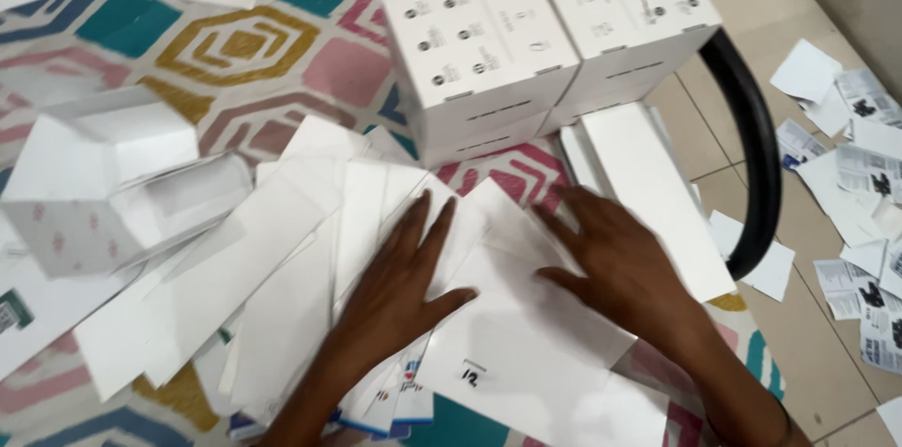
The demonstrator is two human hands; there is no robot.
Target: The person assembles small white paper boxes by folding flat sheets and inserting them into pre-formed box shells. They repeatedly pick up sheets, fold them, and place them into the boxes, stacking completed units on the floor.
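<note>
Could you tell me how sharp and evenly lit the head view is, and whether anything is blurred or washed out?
Head view: soft, even light with faint shadows; slight motion blur on the left hand, the right hand and the white sheets; the boxes are fairly sharp, their white tops close to washed out; the paper scraps are soft at the edge.

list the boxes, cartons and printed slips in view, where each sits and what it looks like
Two closed white boxes: top centre, side by side on the patterned mat, small dark icons on top.
Open white carton: far left, tipped, faint pink marks.
Flat white carton blanks: centre, fanned under the left hand and right hand.
Printed paper slips: right, scattered on the tile floor, white with black print.
</note>
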